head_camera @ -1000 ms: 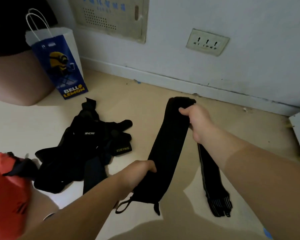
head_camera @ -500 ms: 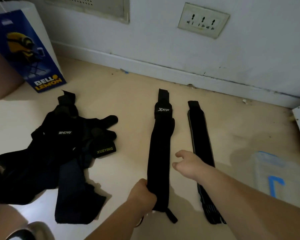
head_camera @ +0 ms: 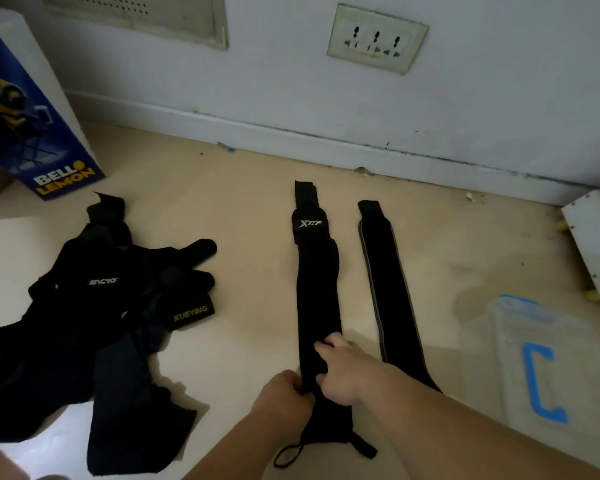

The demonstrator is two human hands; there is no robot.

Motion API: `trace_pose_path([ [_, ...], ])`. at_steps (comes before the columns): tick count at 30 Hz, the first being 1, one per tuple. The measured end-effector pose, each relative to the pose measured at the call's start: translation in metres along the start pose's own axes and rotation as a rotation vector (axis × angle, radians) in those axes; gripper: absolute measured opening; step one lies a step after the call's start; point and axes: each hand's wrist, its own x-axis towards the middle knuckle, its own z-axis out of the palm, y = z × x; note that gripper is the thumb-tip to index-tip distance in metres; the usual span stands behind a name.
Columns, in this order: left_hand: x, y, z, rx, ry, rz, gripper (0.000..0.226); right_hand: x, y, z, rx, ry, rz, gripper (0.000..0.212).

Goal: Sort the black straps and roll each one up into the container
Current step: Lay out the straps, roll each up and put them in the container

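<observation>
**Both hands gripping the near end of the middle strap**

The middle strap (head_camera: 317,289) is lying flat and lengthwise on the floor (head_camera: 250,209). Its far end, which bears a white logo, is pointing toward the wall, and its near end is lying under my hands. My left hand (head_camera: 284,400) is gripping the strap's left edge close to that near end, with the fingers (head_camera: 293,382) curling round the fabric. My right hand (head_camera: 340,368) is working close beside it, its fingers (head_camera: 326,348) bending down and pinching the cloth slightly farther up the strap. A thin cord loop (head_camera: 288,455) is trailing from the near end, below my left wrist.

A second strap (head_camera: 385,282), edged in grey, is lying just to the right. It is running roughly parallel to the first without touching it, and its near end is passing beneath my right forearm.

Well apart to the left, a pile of black straps (head_camera: 94,323) is sitting in a loose heap. Two of its labels are showing, one lettered in white and one in yellow-green.

The container (head_camera: 548,358), a clear plastic box marked with blue tape, is resting on the floor to the right of the second strap. I cannot tell what it is holding.

Farther out, a blue paper bag (head_camera: 32,116) is standing at the left by the wall. A wall socket (head_camera: 376,39) is showing above the straps, and a white box (head_camera: 596,244) is sitting at the right edge.
</observation>
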Motion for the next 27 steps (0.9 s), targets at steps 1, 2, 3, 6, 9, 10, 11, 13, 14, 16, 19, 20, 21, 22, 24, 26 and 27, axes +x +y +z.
trace_pose_path([
  [1,0.001,0.003,0.000,-0.022,0.021,-0.007,0.010,-0.002,0.004,0.000,0.004,-0.021,0.031,0.071],
  [2,0.002,0.007,-0.001,-0.049,0.047,-0.003,0.016,-0.005,0.008,-0.002,0.004,-0.045,0.054,0.070],
  [3,0.002,0.011,-0.003,-0.077,0.072,0.015,0.020,-0.007,0.010,-0.003,0.000,-0.065,0.081,0.067],
  [6,0.001,0.024,-0.006,-0.127,0.117,0.090,0.032,-0.009,0.014,-0.008,-0.028,-0.100,0.146,0.065],
  [9,-0.002,0.037,-0.005,-0.110,0.123,0.144,0.045,-0.010,0.018,-0.007,-0.076,-0.112,0.160,0.063],
  [10,-0.004,0.040,-0.004,-0.099,0.109,0.162,0.049,-0.011,0.019,-0.008,-0.095,-0.114,0.146,0.061],
  [11,-0.005,0.043,-0.002,-0.094,0.091,0.184,0.051,-0.012,0.022,-0.009,-0.108,-0.125,0.144,0.060],
  [13,-0.008,0.047,0.004,-0.099,0.038,0.215,0.052,-0.013,0.029,-0.010,-0.136,-0.149,0.128,0.061],
  [14,-0.008,0.050,0.008,-0.102,0.005,0.224,0.053,-0.015,0.033,-0.010,-0.144,-0.154,0.124,0.061],
  [16,-0.008,0.055,0.015,-0.107,-0.043,0.238,0.059,-0.017,0.039,-0.010,-0.136,-0.163,0.159,0.061],
  [19,-0.007,0.062,0.029,-0.095,-0.112,0.232,0.064,-0.021,0.050,-0.010,-0.138,-0.118,0.173,0.058],
  [20,-0.006,0.065,0.034,-0.086,-0.132,0.225,0.065,-0.025,0.053,-0.011,-0.121,-0.126,0.188,0.058],
  [21,-0.005,0.067,0.038,-0.073,-0.147,0.218,0.066,-0.028,0.056,-0.011,-0.092,-0.151,0.210,0.058],
  [22,-0.006,0.069,0.041,-0.058,-0.157,0.213,0.065,-0.032,0.059,-0.012,-0.063,-0.191,0.225,0.058],
  [24,-0.010,0.072,0.043,-0.021,-0.162,0.215,0.064,-0.037,0.064,-0.016,0.007,-0.219,0.259,0.060],
  [26,-0.017,0.074,0.037,0.029,-0.137,0.229,0.062,-0.032,0.066,-0.019,0.062,-0.173,0.290,0.058],
  [27,-0.020,0.075,0.031,0.058,-0.120,0.230,0.062,-0.028,0.064,-0.021,0.078,-0.126,0.272,0.052],
])
